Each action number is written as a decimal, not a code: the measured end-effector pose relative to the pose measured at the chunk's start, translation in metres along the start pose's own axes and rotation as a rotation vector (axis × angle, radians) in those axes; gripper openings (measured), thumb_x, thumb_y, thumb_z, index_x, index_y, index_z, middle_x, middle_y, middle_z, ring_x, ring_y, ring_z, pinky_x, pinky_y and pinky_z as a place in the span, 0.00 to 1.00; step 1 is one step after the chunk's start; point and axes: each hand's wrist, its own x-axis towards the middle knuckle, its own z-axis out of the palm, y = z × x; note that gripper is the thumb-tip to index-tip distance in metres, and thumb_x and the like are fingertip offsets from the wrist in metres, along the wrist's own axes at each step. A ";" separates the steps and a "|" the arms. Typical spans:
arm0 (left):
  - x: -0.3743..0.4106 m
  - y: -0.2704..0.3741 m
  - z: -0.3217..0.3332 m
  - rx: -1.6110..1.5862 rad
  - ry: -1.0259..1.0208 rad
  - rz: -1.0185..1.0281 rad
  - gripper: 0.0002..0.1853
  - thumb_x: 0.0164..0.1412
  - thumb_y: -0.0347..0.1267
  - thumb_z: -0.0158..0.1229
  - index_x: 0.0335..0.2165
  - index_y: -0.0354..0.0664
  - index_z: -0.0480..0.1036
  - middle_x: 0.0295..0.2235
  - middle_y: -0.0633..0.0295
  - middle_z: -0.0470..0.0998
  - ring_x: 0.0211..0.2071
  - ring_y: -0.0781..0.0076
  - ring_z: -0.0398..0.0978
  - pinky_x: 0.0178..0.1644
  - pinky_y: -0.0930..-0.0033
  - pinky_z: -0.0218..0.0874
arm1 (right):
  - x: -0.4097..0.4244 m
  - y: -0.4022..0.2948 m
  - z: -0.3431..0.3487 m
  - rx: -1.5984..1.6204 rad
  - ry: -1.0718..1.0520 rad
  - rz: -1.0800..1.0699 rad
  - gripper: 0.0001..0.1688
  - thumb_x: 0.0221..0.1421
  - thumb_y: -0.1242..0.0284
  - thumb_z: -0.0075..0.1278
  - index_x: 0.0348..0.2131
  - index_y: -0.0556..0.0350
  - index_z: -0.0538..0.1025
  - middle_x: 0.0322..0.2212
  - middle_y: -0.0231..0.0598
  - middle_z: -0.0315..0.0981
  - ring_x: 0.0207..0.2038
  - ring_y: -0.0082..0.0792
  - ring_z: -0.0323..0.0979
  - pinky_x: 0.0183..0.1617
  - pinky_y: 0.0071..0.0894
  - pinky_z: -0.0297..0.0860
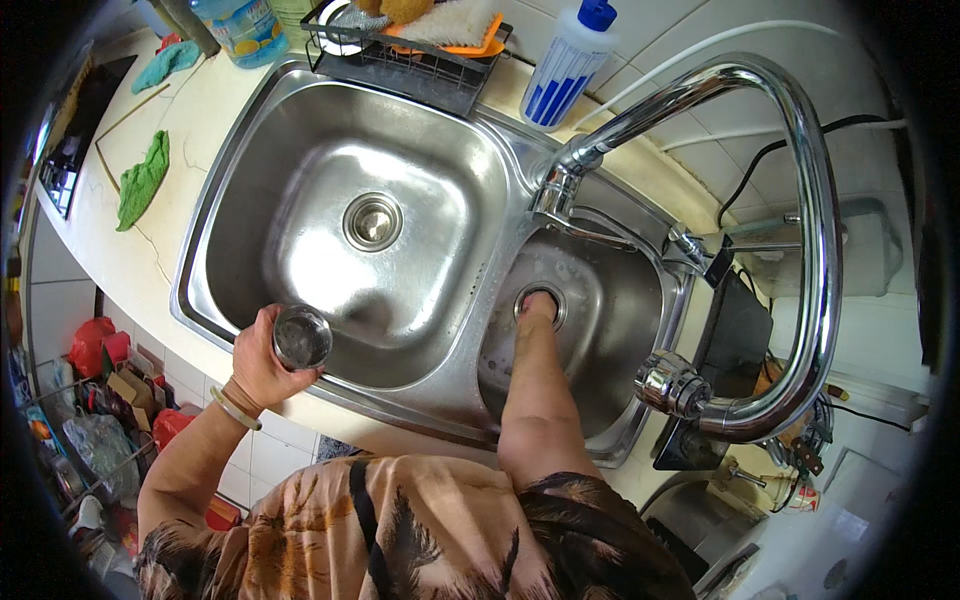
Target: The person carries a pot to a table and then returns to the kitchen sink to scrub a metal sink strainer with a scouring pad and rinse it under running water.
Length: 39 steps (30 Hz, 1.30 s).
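Note:
My left hand (pixel 257 358), with a pale bangle at the wrist, grips a small, round, shiny cup-shaped vessel (pixel 302 337). I see into its dark, wet-looking inside; whether it is glass or metal is unclear. It is over the near left edge of the large stainless-steel basin (pixel 360 292). My right arm reaches down into the smaller basin (pixel 600 322), where my right hand (pixel 537 306) is at the drain opening (pixel 556 291). Its fingers are mostly hidden inside the drain, so their grip does not show. A metal drain fitting (pixel 373 222) sits in the large basin's floor.
A chrome faucet (pixel 814 225) arches over the right side, its spout head (pixel 673 383) beside my right arm. Behind the sink are a black wire rack (pixel 420 67) and a white bottle (pixel 568 67) with a blue cap. A green cloth (pixel 144 181) lies on the left counter.

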 end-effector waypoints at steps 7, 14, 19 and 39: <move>0.000 -0.003 0.000 -0.008 0.009 0.032 0.40 0.29 0.38 0.71 0.43 0.36 0.62 0.30 0.51 0.77 0.32 0.50 0.77 0.36 0.61 0.69 | -0.059 -0.074 -0.057 -1.581 -0.666 -0.536 0.25 0.55 0.73 0.42 0.53 0.60 0.67 0.55 0.51 0.61 0.59 0.48 0.57 0.61 0.37 0.57; 0.002 -0.002 0.000 -0.011 0.023 0.089 0.40 0.30 0.38 0.71 0.43 0.35 0.61 0.30 0.51 0.77 0.31 0.50 0.77 0.35 0.61 0.69 | -0.011 -0.010 -0.067 -1.745 -0.500 -1.028 0.29 0.52 0.72 0.48 0.54 0.57 0.66 0.53 0.51 0.63 0.57 0.47 0.60 0.60 0.38 0.58; -0.004 -0.003 0.000 -0.028 0.038 0.023 0.40 0.30 0.38 0.71 0.43 0.36 0.61 0.30 0.51 0.77 0.32 0.50 0.77 0.36 0.61 0.69 | -0.066 -0.047 -0.063 -1.079 -0.377 -0.509 0.33 0.46 0.71 0.53 0.52 0.60 0.64 0.47 0.54 0.69 0.49 0.50 0.68 0.52 0.40 0.65; -0.001 0.000 0.002 -0.001 -0.011 0.016 0.38 0.32 0.36 0.66 0.43 0.33 0.60 0.32 0.48 0.75 0.33 0.51 0.77 0.39 0.63 0.68 | -0.089 -0.027 -0.024 -1.065 -0.305 -0.937 0.16 0.51 0.74 0.48 0.42 0.57 0.72 0.37 0.53 0.72 0.40 0.55 0.71 0.47 0.46 0.67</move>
